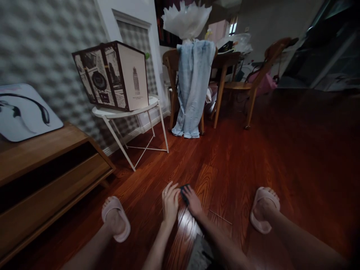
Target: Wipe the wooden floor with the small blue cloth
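Observation:
My right hand [193, 200] has its fingers over a small dark object [184, 192], gripping it just above the wooden floor. Its kind is hard to make out because it is small and partly covered. Close on its left is my left hand [170, 202], with loosely bent, spread fingers and a ring on one of them. The left fingertips come near the dark object, and I cannot tell if they touch it. Both forearms reach forward between my two feet, which wear pale pink slippers [122, 229].
A white side table [135, 111] bears a printed box [135, 71]. On the left stands a wooden cabinet [50, 150]. Light blue jeans [192, 86] hang over a chair, and another wooden chair [253, 84] stands farther right. Something grey [198, 253] lies below my arms.

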{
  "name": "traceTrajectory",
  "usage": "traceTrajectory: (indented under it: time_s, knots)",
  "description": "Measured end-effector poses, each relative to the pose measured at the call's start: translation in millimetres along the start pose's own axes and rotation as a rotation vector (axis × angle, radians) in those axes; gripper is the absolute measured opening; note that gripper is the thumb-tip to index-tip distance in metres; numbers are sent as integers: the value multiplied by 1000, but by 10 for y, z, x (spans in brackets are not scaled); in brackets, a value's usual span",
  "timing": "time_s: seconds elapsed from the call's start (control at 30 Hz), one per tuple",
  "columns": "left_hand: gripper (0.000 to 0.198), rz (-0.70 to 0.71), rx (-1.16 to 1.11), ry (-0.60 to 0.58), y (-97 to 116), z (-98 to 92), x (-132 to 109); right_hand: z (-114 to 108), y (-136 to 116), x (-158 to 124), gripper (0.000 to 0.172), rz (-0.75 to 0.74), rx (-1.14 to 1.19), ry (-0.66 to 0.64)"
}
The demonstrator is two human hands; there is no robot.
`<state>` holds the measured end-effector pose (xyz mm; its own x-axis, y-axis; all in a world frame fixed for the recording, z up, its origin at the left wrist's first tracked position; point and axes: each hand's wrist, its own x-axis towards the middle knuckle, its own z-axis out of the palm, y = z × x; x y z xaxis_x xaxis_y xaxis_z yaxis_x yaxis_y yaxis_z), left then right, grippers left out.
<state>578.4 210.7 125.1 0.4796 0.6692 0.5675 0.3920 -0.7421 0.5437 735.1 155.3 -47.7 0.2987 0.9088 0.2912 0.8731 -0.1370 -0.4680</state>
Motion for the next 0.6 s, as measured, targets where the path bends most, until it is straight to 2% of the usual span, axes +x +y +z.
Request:
traceTrajectory:
  time_s: [0.07, 0.17, 0.23, 0.3, 0.37, 0.43, 0.6]
  knots:
    - [44, -142, 188, -68, -333, 104, -293, -331, 497, -23, 80, 134, -89, 60]
    - [51, -366, 471, -90, -763, 201, -893, -731, 1150, -248, 80, 312, -225, 195]
    - [53, -400, 579, -115, -907, 243, -1257, -872, 1397, -438, 78, 403, -292, 279]
    - [54, -365, 632, -144, -956, 268, -1496, -895, 1439, -570, 76, 476, -328, 342]
    - [55, -329, 659, -161, -958, 278, -1596, -801, 1273, -612, 74, 497, -331, 359]
    - [56, -325, 675, -168, -954, 281, -1602, -598, 922, -582, 74, 421, -297, 312]
    - [58, -346, 691, -183, -961, 283, -1558, 123, -360, -461, 83, 55, -71, -8]
